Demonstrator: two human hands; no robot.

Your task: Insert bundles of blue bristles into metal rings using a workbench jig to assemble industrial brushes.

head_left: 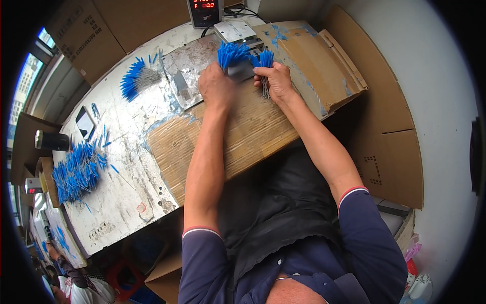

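To the left of the left hand point(216, 87), a fanned bundle of blue-tipped wires point(135, 77) lies on the worn white table point(126, 187), and between that bundle and the hand sits a scuffed metal plate point(188, 71) with a small metal block on it. Farther left and nearer the person, a much larger heap of blue-tipped wires point(76, 172) spreads across the table, with a dark phone point(84, 122) just beyond it and a black cylinder point(50, 141) at the table's edge. Just beyond both hands stands a small scale with a metal pan point(234, 30) and a red digit display point(204, 11). Under the hands and wrists lies a sheet of brown cardboard point(243, 137), and more cardboard, smeared with blue, runs off to the right of the right hand point(276, 81).

The 2 hands meet over a bunch of blue-tipped wires point(238, 57). Its blue ends fan upward past the knuckles, toward the scale, while thin grey stems hang down below the right hand. The left hand is curled closed around the bunch from its side. The right hand is also closed, fingers pinched on the stems. The middle of the bunch is blurred, so the exact finger contact there cannot be told.
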